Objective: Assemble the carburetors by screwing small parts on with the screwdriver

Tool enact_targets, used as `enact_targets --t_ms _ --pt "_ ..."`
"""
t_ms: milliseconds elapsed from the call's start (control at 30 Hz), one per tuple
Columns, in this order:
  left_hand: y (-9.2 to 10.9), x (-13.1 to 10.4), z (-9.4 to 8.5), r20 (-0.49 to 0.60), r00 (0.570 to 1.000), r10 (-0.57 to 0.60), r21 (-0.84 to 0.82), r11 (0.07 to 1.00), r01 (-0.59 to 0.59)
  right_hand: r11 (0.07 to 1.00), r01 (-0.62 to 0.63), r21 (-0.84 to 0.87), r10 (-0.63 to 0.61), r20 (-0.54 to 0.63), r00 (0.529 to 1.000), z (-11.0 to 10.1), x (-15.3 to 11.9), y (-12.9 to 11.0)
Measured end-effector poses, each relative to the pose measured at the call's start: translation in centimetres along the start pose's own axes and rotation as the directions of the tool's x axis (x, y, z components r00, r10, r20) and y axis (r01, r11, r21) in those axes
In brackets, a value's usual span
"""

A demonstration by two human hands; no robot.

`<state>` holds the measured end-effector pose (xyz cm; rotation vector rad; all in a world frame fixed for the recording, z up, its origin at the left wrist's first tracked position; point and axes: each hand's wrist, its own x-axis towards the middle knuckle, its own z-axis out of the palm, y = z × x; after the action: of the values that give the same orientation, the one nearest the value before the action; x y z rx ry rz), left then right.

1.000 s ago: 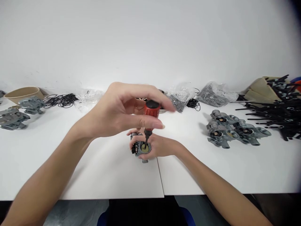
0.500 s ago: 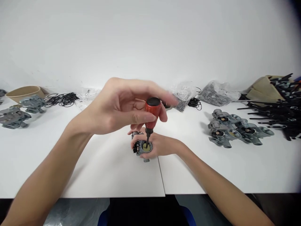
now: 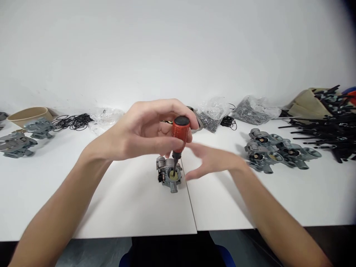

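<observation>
My left hand (image 3: 150, 129) grips a screwdriver (image 3: 180, 134) with a red handle and black cap, thumb on one side and fingers around the other. The screwdriver stands nearly upright, its tip in the brass-coloured disc (image 3: 174, 175) inside the round bore of a grey metal carburetor (image 3: 169, 181). That carburetor sits on the white table, left of the seam. To its right is my right hand (image 3: 211, 161), slightly blurred, thumb and fingers apart, holding nothing. Its fingertips are partly hidden behind the screwdriver and left hand.
Several more carburetors (image 3: 278, 150) stand at right, and others (image 3: 19, 142) at far left by a tan tub (image 3: 29, 114). Black rings (image 3: 73, 121), a plastic bag of small parts (image 3: 256, 109) and a pile of black parts (image 3: 328, 126) line the back.
My right hand has let go of the carburetor and moved right, its fingers opening. My left index finger has curled down around the screwdriver handle, whose tip stays on the disc.
</observation>
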<state>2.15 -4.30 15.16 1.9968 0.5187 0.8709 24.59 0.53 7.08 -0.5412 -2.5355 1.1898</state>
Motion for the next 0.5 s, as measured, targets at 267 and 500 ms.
enact_targets --t_ms 267,500 --pt "-0.6 0.4 0.9 -0.125 0.991 -0.051 -0.168 0.985 0.030 0.937 0.227 -0.264 -0.325 -0.426 0.844 -4.7 0.1 -11.0" --pt "-0.5 -0.1 0.1 -0.023 0.998 -0.064 -0.202 0.978 0.058 0.880 0.186 -0.437 -0.288 -0.180 0.940 -4.7 0.5 -11.3"
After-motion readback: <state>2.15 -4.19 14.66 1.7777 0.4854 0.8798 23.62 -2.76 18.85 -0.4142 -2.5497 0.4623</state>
